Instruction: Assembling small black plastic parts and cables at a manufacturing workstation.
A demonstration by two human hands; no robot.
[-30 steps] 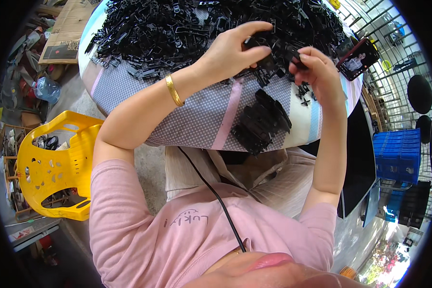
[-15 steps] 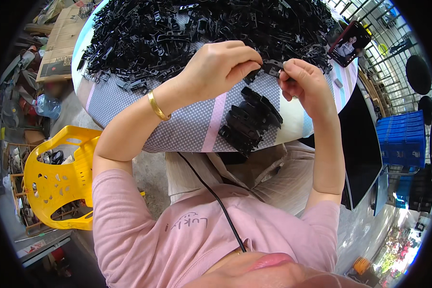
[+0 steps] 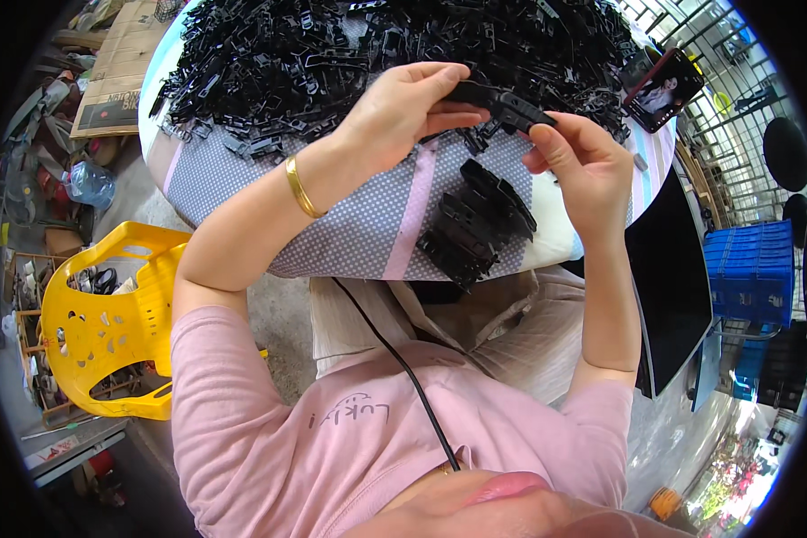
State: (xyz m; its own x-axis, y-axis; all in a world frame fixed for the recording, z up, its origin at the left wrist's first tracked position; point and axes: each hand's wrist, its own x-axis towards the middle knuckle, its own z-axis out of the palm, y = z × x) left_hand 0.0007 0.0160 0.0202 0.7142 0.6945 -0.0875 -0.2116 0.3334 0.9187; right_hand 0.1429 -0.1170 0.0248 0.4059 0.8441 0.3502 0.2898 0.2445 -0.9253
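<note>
Between both hands, above the table, is a long black plastic part (image 3: 514, 109). My left hand (image 3: 417, 106), below a gold bangle, pinches its left end. The fingers and thumb of my right hand (image 3: 587, 166) close on its right end. Whether it is one piece or two joined pieces I cannot tell. Just below the hands, near the table's front edge, several similar black parts lie stacked in a small group (image 3: 475, 224). Beyond the hands spreads a large loose heap of black plastic parts (image 3: 278, 76), partly hidden by my left hand.
A dotted cloth with coloured stripes covers the round table (image 3: 332, 233). A phone (image 3: 662, 91) leans at its right edge, near a small grey block (image 3: 640, 162). A yellow chair (image 3: 108, 314) stands left, blue crates (image 3: 749, 269) right. A black cable (image 3: 381, 345) runs down my front.
My left hand has turned, its fingers opening out along the part. The black part now shows longer between the hands. My right hand has shifted slightly right, and the view has tilted a little.
</note>
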